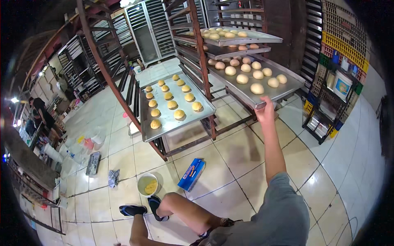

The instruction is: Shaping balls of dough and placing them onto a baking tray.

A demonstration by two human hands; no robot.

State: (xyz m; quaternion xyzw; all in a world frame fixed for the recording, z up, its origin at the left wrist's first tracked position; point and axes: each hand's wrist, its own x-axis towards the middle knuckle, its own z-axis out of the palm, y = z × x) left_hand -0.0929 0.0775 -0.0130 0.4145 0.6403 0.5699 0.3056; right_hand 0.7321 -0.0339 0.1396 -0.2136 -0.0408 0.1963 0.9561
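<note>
My right hand (pixel 265 107) reaches forward and grips the near corner of a metal baking tray (pixel 292 84). Rows of smooth, pale round dough balls (pixel 257 88) sit on this tray, which juts out from the right-hand rack. Two more trays are above it; the top tray (pixel 262 39) also bears dough balls. To the left, another tray (pixel 164 129) rests on the left-hand rack, with spaced dough balls topped in yellow (pixel 179 114). My left hand is out of view.
Brown metal racks (pixel 195 45) frame the trays. On the tiled floor are a bowl with yellow crumbly stuff (pixel 150 187), a blue box (pixel 191 174), a crumpled cloth (pixel 113 178) and a dark pan (pixel 93 164). Crates (pixel 342 28) stack at right; a person (pixel 43 112) stands far left.
</note>
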